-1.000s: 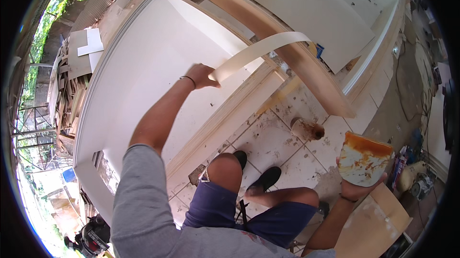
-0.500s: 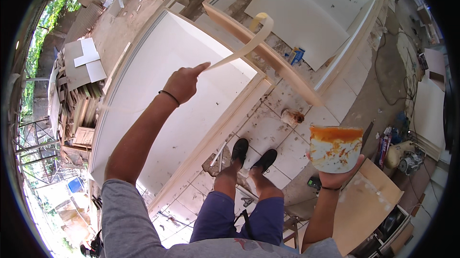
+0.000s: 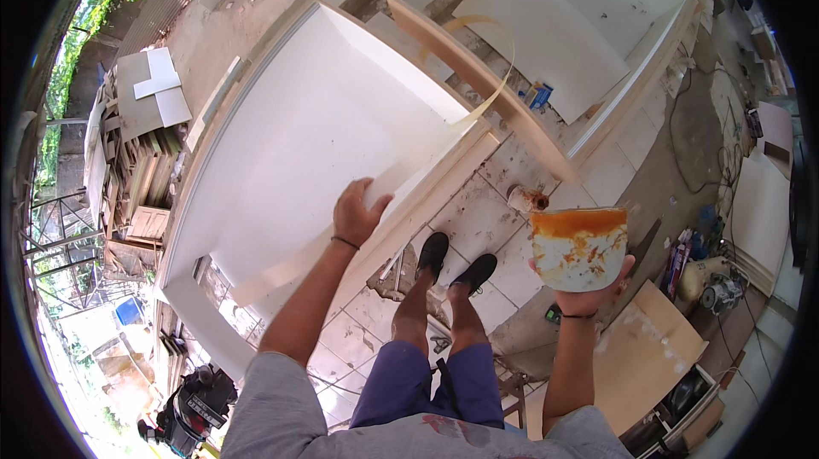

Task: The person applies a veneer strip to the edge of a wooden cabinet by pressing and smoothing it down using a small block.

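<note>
My left hand [image 3: 358,213] hovers at the near edge of the white cabinet, thumb and fingers apart. A long, thin, pale edging strip [image 3: 394,176] runs beside it, slightly blurred, and arcs up over the wooden divider in a loop. Whether the fingers touch the strip is hard to tell. My right hand [image 3: 589,299] cups a whitish cut-off container [image 3: 580,258] from below; thick orange-brown glue is smeared around its inside and upper part. On the tiles beyond lies a small pale pot or roll [image 3: 526,199] crusted brown at one end.
Two large white open cabinet carcasses [image 3: 299,109] with wooden edges lie in front of me. A blue box [image 3: 537,95] sits inside the far one. To the right are a compressor [image 3: 723,293], cables, and a wooden board [image 3: 648,357]. Stacked offcuts [image 3: 149,169] stand left.
My left hand has come back toward me and down from the cabinet's middle, its pointing pinch now spread. The strip has swung lower across the cabinet. My right hand with the container shifted slightly left.
</note>
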Motion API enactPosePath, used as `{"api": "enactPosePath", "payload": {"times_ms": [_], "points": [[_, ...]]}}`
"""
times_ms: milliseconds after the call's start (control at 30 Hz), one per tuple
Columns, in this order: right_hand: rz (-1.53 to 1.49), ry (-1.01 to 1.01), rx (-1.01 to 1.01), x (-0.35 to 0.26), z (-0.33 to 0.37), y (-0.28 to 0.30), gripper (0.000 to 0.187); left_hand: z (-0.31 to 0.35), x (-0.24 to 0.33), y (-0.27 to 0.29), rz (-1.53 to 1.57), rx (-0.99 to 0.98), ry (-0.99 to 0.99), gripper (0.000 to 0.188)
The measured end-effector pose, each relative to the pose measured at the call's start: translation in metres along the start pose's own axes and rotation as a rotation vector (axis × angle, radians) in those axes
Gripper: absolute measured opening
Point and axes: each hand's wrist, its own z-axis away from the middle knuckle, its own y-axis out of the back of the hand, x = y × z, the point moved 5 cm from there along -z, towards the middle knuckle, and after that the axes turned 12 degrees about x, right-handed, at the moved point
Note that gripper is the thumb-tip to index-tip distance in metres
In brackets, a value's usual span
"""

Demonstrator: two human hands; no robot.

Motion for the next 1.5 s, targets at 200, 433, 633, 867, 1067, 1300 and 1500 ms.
{"api": "enactPosePath", "payload": {"times_ms": [200, 433, 633, 867, 1067, 1300, 1500], "points": [[0.043, -0.140, -0.085, 0.042, -0.031, 0.014, 0.091, 0.087, -0.074, -0.055, -0.043, -0.115, 0.103, 0.046], [-0.051, -0.306, -0.083, 0.080, -0.074, 0.021, 0.100, 0.092, -0.075, -0.078, -0.071, 0.002, -0.012, 0.042], [0.036, -0.315, -0.105, 0.080, -0.081, 0.024, 0.095, 0.059, -0.029, -0.057, -0.008, 0.078, -0.029, 0.041], [0.112, -0.285, -0.084, 0.079, -0.101, 0.038, 0.094, 0.090, -0.081, -0.080, -0.196, -0.048, 0.131, 0.041], [0.547, -0.171, -0.158, 0.096, -0.148, 0.048, 0.092, 0.111, -0.105, -0.102, -0.138, -0.039, 0.262, 0.042], [1.107, -0.037, -0.428, 0.137, -0.191, -0.007, 0.080, 0.118, -0.110, -0.113, -0.092, -0.013, 0.278, 0.042], [2.079, 0.518, -0.755, 0.169, -0.189, -0.003, 0.072, 0.123, -0.112, -0.114, -0.107, 0.011, 0.262, 0.041]]}}
